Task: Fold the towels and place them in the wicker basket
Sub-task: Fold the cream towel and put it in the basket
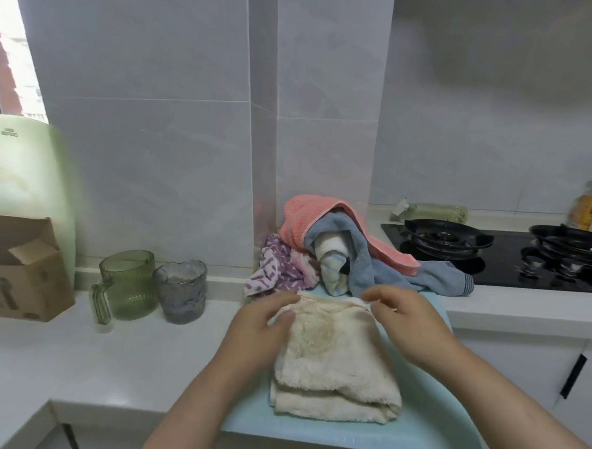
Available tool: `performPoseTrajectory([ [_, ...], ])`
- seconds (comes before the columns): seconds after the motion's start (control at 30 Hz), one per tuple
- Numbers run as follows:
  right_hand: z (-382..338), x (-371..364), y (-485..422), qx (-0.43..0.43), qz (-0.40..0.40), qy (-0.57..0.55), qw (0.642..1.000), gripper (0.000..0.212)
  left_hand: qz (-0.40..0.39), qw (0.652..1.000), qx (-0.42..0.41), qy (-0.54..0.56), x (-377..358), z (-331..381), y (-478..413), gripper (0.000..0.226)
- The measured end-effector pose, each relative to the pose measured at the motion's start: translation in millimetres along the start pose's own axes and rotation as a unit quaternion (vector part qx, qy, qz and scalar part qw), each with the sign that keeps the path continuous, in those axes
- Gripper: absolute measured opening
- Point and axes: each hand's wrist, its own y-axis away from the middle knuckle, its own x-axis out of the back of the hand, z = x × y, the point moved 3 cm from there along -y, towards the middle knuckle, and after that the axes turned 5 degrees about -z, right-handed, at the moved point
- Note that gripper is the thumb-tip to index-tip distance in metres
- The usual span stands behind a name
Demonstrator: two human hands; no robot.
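Each grip clamped — left hand (258,324) and right hand (407,316) pinch the far corners of the cream towel (332,359).

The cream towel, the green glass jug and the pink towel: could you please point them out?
cream towel (332,356), head view, middle of its top layer.
green glass jug (130,288), head view, its ribbed body.
pink towel (308,216), head view, its upper fold.

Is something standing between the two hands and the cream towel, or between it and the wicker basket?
Nothing visible: the left hand and right hand grip the far edge of the cream towel. The wicker basket is out of view.
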Motion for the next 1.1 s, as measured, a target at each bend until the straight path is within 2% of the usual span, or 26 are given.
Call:
performPoseTrajectory([
  [0.03, 9.3, -2.3, -1.2, 0.027, 0.002, 0.093, 0.995, 0.026, -0.06, 0.996, -0.021, -0.057, -8.9, 6.9, -2.2, 0.031],
  [0.1, 28.4, -17.7, -4.1, 0.054, -0.042, 0.158, 0.985, 0.027, -0.157, 0.962, -0.062, -0.213, -24.4, 17.3, -3.3, 0.042],
  [0.17, 41.5, -26.9, -10.5, 0.024, -0.049, 0.132, 0.99, 0.023, -0.211, 0.909, -0.07, -0.353, -32.5, 18.1, -2.1, 0.064],
  [0.23, 47.3, -26.6, -23.4, -0.009, -0.038, 0.095, 0.995, 0.015, -0.234, 0.885, -0.041, -0.4, -34.8, 9.9, 1.3, 0.083],
  [0.4, 54.2, -26.5, -54.5, -0.018, -0.089, 0.027, 0.996, 0.015, -0.251, 0.893, 0.025, -0.372, -33.3, -7.7, 6.0, 0.106],
  [0.6, 60.1, -26.0, -65.4, -0.007, -0.112, 0.014, 0.994, 0.031, -0.247, 0.91, 0.074, -0.326, -33.0, -15.6, 5.9, 0.123],
  [0.8, 69.7, -24.4, -54.1, -0.079, -0.126, -0.091, 0.985, 0.013, -0.215, 0.936, 0.089, -0.265, -33.3, -19.9, 9.7, 0.145],
  [0.97, 72.9, -29.2, -51.2, -0.058, -0.084, -0.039, 0.994, 0.021, -0.212, 0.943, 0.083, -0.242, -33.6, -20.6, 9.7, 0.15],
  [1.03, 72.2, -29.7, -55.2, -0.069, -0.077, -0.08, 0.991, 0.027, -0.217, 0.943, 0.081, -0.238, -33.0, -20.4, 10.2, 0.148],
  [1.1, 72.6, -27.5, -59.8, -0.098, -0.098, -0.185, 0.973, 0.027, -0.219, 0.943, 0.08, -0.239, -32.6, -20.7, 10.2, 0.135],
])
